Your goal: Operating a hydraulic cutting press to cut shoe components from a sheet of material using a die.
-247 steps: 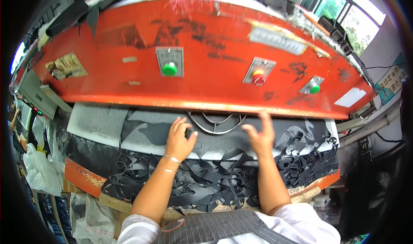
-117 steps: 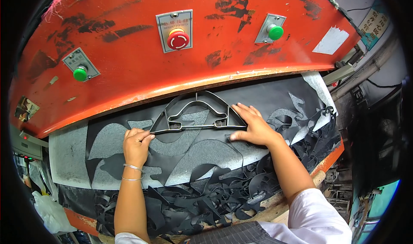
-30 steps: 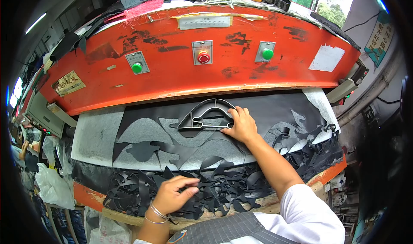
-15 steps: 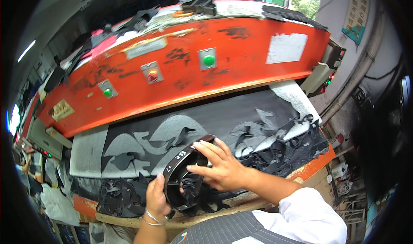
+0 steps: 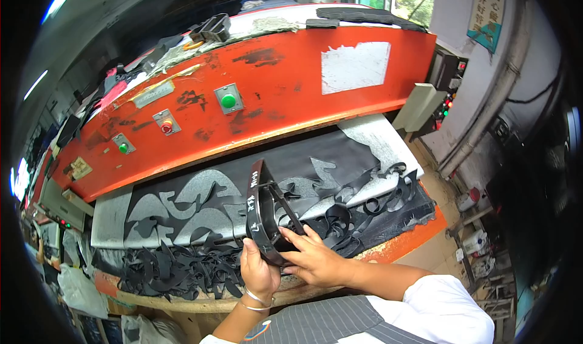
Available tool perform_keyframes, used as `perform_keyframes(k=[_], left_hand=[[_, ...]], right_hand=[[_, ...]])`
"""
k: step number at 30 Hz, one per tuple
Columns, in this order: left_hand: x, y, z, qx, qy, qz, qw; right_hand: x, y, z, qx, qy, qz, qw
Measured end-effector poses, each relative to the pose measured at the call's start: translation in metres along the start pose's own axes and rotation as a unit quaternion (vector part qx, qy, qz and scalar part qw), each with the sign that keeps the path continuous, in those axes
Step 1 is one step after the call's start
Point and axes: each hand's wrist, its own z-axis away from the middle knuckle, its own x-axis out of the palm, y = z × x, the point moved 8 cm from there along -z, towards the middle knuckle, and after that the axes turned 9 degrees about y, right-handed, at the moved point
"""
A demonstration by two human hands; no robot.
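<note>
Between my two hands stands a dark metal cutting die [image 5: 254, 216], a curved hollow frame with a cross bar and white marks on its outer wall. It is tilted upright above the front of the press bed. My left hand [image 5: 260, 272] grips its lower end, with the thumb against the outer wall. Fingers of my right hand [image 5: 317, 260] close on the lower right part of the frame. Behind the die lies a black sheet [image 5: 303, 146] with curved shapes cut out of it, on a pale cutting board [image 5: 112, 222].
An orange press head [image 5: 273, 89] with green and red buttons spans the back. Black offcut strips [image 5: 176, 274] heap along the bed's front edge. Another metal die [image 5: 217, 27] rests on top of the press. A control box [image 5: 419, 107] juts out at the right.
The die has turned more upright, its far end swinging up and left. My right hand has slid from its top edge down to its lower right part. The view has shifted right.
</note>
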Motion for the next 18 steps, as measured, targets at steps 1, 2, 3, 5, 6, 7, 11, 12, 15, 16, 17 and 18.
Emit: perform_keyframes(k=[1, 2, 3, 5, 6, 7, 11, 12, 15, 16, 17, 18], left_hand=[[-0.013, -0.004, -0.004, 0.039, 0.036, 0.000, 0.999], [-0.021, -0.004, -0.007, 0.053, 0.041, -0.001, 0.998], [-0.039, 0.002, -0.006, 0.098, 0.099, -0.056, 0.989], [-0.079, 0.016, -0.004, 0.085, 0.231, -0.114, 0.962], [-0.114, 0.028, -0.008, 0.089, 0.308, -0.104, 0.942], [-0.151, 0.045, -0.013, 0.081, 0.317, -0.199, 0.924], [-0.219, 0.109, 0.007, 0.127, 0.375, -0.736, 0.550], [-0.212, 0.113, 0.011, 0.166, 0.345, -0.782, 0.492], [-0.215, 0.068, 0.018, 0.077, 0.210, -0.856, 0.467], [-0.206, 0.066, 0.015, 0.046, 0.169, -0.876, 0.449], [-0.205, 0.068, 0.016, 0.065, 0.178, -0.862, 0.469], [-0.208, 0.069, 0.018, 0.084, 0.186, -0.847, 0.490]], right_hand=[[-0.005, 0.003, 0.001, 0.000, -0.021, -0.021, 1.000], [-0.011, 0.003, -0.005, -0.017, -0.042, -0.012, 0.999], [-0.012, 0.003, -0.006, -0.035, -0.061, -0.010, 0.997], [-0.017, 0.011, -0.013, -0.074, -0.076, -0.002, 0.994], [-0.023, 0.017, -0.021, -0.086, -0.078, 0.013, 0.993], [-0.023, 0.028, -0.030, -0.075, -0.121, 0.051, 0.989], [-0.026, 0.078, -0.077, -0.110, -0.202, 0.183, 0.956], [-0.025, 0.093, -0.087, -0.122, -0.202, 0.214, 0.948], [-0.003, 0.131, -0.111, -0.134, -0.227, 0.248, 0.932], [0.008, 0.143, -0.116, -0.128, -0.246, 0.253, 0.927], [0.020, 0.151, -0.120, -0.118, -0.257, 0.252, 0.926], [0.031, 0.158, -0.125, -0.108, -0.268, 0.252, 0.924]])
